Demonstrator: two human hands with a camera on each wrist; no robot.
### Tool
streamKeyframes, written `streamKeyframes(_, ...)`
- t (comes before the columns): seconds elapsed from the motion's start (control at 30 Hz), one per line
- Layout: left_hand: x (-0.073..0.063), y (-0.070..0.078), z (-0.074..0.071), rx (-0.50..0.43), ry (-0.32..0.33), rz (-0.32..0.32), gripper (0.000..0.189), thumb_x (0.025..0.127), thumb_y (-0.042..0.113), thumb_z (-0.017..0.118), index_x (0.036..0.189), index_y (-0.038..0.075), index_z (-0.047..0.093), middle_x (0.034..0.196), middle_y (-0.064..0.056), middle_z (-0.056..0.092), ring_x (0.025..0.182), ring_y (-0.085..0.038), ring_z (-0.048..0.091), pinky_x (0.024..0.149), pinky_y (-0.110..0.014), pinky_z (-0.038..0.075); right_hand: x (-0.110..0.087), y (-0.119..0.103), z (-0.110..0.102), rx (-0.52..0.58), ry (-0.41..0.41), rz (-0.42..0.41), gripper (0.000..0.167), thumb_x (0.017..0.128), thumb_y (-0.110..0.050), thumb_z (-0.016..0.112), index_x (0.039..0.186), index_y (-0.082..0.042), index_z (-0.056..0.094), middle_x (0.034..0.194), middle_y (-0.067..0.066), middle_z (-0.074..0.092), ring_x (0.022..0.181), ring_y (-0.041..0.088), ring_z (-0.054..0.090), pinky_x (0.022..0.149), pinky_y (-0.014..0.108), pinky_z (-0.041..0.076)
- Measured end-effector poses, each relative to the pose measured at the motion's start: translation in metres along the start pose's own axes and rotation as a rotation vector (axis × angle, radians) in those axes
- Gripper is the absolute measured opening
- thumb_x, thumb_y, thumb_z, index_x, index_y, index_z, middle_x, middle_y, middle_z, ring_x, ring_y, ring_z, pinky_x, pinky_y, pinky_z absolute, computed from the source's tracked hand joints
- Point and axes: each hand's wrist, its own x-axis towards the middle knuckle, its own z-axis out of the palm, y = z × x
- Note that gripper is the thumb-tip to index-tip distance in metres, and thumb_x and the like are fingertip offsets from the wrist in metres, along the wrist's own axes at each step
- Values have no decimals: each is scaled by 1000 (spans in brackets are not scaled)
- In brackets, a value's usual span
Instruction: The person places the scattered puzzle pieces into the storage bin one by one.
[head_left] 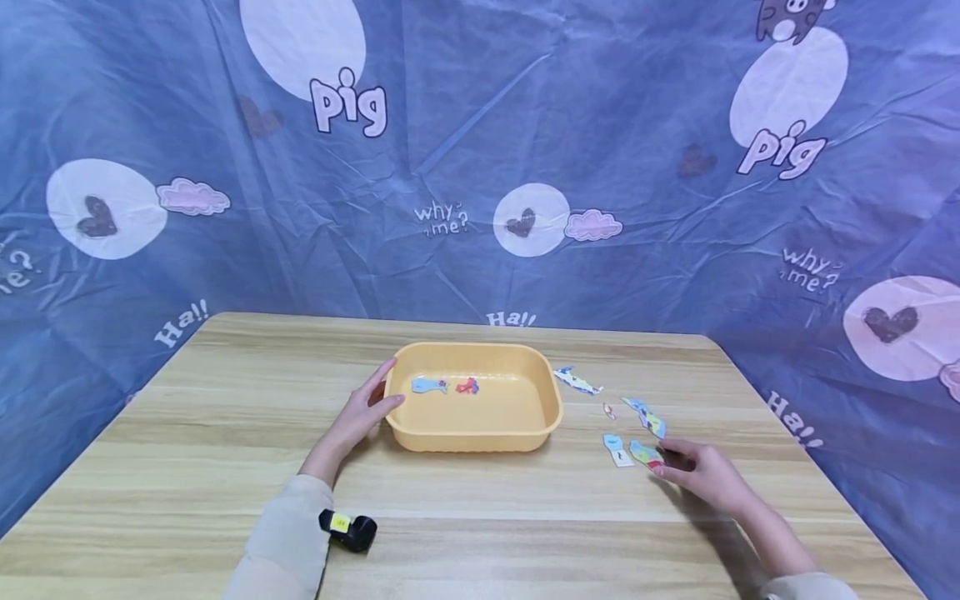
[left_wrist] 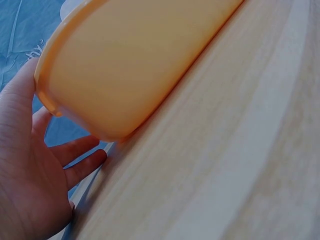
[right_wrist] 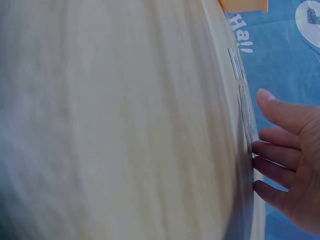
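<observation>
A pale yellow plastic basin (head_left: pixel 468 442) stands on the wooden table. My left hand (head_left: pixel 365 410) grips its left end, the thumb at the rim and the other fingers along the outer wall, as the left wrist view shows too. Inside the basin lie a light-blue flat cutout (head_left: pixel 429 385) and a red one (head_left: pixel 468 386). My right hand (head_left: pixel 705 473) is at a green, blue and red flat cutout (head_left: pixel 645 454) on the table. Its thumb and fingers are apart in the right wrist view; whether the fingertips touch the cutout is hard to tell.
Right of the basin lie more flat printed cutouts: a long one (head_left: pixel 577 381), a tiny one (head_left: pixel 609 411), a blue and yellow one (head_left: pixel 647 417) and a blue and white one (head_left: pixel 618 450). A blue printed cloth (head_left: pixel 465 283) hangs behind the table (head_left: pixel 465 533).
</observation>
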Motion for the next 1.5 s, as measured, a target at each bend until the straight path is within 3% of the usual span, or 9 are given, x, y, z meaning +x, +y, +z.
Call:
streamKeyframes(0.13, 1, 0, 0, -2, -5, 4, 64, 85, 12, 54, 138, 9, 19, 138, -20, 18, 121, -35, 25, 94, -38, 30, -1, 3, 4, -13, 32, -10, 49, 69, -25, 71, 104, 7, 58, 104, 27, 54, 97, 44, 48, 82, 55, 35)
streamKeyframes(0.37, 12, -27, -4, -11, 0, 12, 66, 83, 21, 58, 138, 19, 21, 139, -16, 19, 122, -30, 26, 93, -35, 31, -2, 3, 8, -41, 60, -10, 46, 69, -23, 71, 101, 7, 60, 107, 26, 53, 101, 44, 45, 84, 54, 33)
streamKeyframes(0.47, 11, -28, -4, -5, 11, 9, 67, 82, 24, 59, 138, 22, 22, 139, -14, 20, 121, -29, 28, 92, -35, 33, -2, 3, 11, -43, 72, -10, 44, 69, -22, 72, 100, 8, 60, 108, 25, 53, 101, 44, 44, 85, 54, 33)
streamKeyframes(0.67, 10, -26, -4, -14, 8, 5, 67, 82, 22, 58, 138, 21, 22, 140, -13, 19, 122, -29, 26, 92, -35, 33, -2, 6, 16, -42, 143, -44, 40, 67, -16, 73, 97, 8, 61, 105, 23, 55, 99, 43, 46, 83, 53, 34)
streamKeyframes(0.83, 7, -16, -4, -19, 2, -11, 66, 83, 16, 57, 138, 16, 21, 140, -14, 15, 123, -32, 23, 94, -36, 29, -3, 8, 21, -47, 200, -53, 38, 65, -13, 73, 95, 8, 62, 103, 22, 57, 97, 41, 49, 82, 51, 36)
streamKeyframes(1.0, 5, -10, -3, -31, 0, -16, 65, 84, 12, 56, 138, 13, 20, 140, -17, 15, 122, -34, 23, 94, -39, 29, -5, 7, 22, -23, 197, -35, 42, 65, -17, 74, 96, 10, 61, 105, 22, 56, 99, 41, 47, 83, 51, 34)
streamKeyframes(1.27, 9, -24, -6, -33, 8, 3, 65, 83, 17, 57, 138, 20, 22, 139, -14, 19, 121, -30, 28, 92, -35, 33, -3, 8, 20, -9, 189, -42, 41, 65, -14, 74, 96, 10, 61, 106, 22, 56, 100, 42, 47, 82, 52, 34)
streamKeyframes(1.5, 3, -7, -2, -45, -5, -2, 65, 84, 10, 55, 138, 11, 19, 138, -20, 17, 121, -35, 26, 92, -38, 33, -4, 10, 20, -23, 189, -31, 37, 66, -14, 73, 94, 8, 63, 104, 20, 57, 100, 39, 48, 81, 49, 34)
